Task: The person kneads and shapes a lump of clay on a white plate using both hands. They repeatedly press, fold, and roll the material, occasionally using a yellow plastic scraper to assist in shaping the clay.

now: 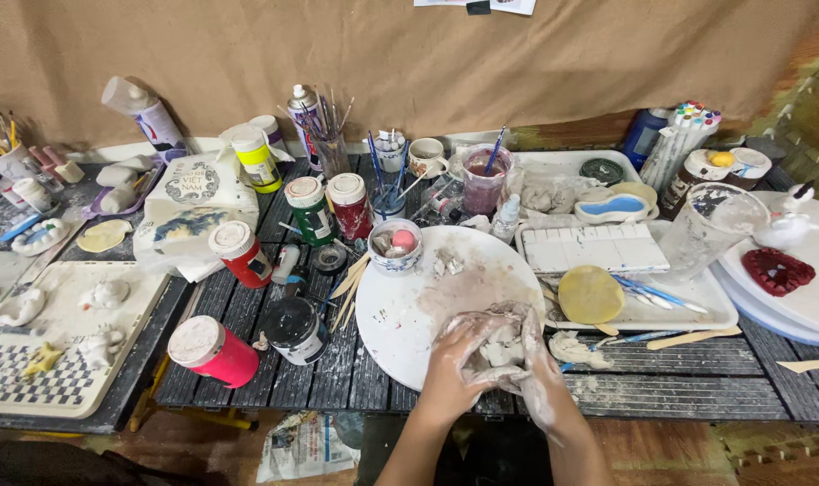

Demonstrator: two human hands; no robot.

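Both my hands are smeared with wet grey clay and press together on a lump of pale clay (502, 349) at the near right rim of a round white board (400, 315). My left hand (459, 360) cups the lump from the left. My right hand (528, 355) wraps over it from the top and right, fingers curled. Smears and small clay crumbs (447, 264) lie on the board. A small bowl (396, 245) with pink and grey bits stands at the board's far edge.
Paint jars in red (214, 351), black (294, 330) and green (311, 210) crowd the dark slatted table to the left. A white tray (697, 310) holds a yellow clay disc (590, 293) and blue tools. Brush cups, spray cans and a clear plastic cup (711, 225) stand behind.
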